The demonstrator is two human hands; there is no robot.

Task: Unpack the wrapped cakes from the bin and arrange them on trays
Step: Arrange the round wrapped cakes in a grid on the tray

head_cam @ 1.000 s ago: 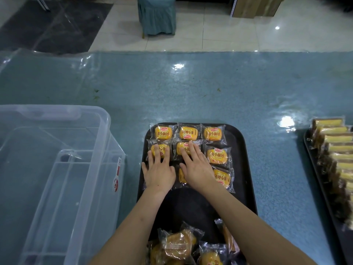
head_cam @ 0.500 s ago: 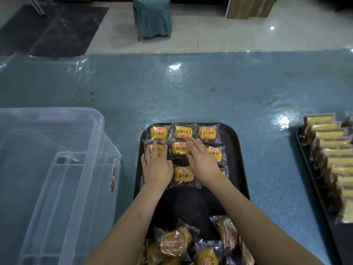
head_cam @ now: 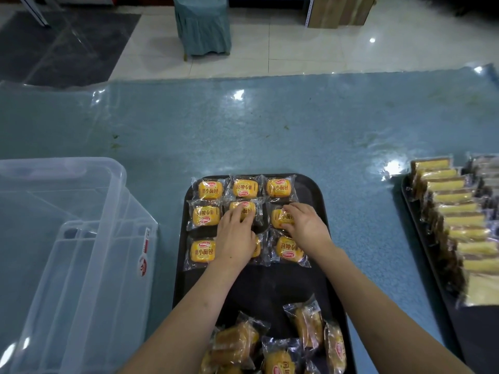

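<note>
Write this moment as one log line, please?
stage: arranging wrapped cakes | left hand: on middle-row centre cake | right hand: on middle-row right cake | black tray: three rows laid

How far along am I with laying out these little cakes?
Done: the clear bin looks emptied, and the side tray is lined with cakes. In hand: left hand and right hand straighten a three-by-three grid on the black tray. Left: the loose pile at its near end.

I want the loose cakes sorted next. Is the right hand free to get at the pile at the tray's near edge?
Probably yes. The right hand only rests on a middle-row cake, and bare tray lies between it and the pile; only its own forearm hangs over it.
</note>
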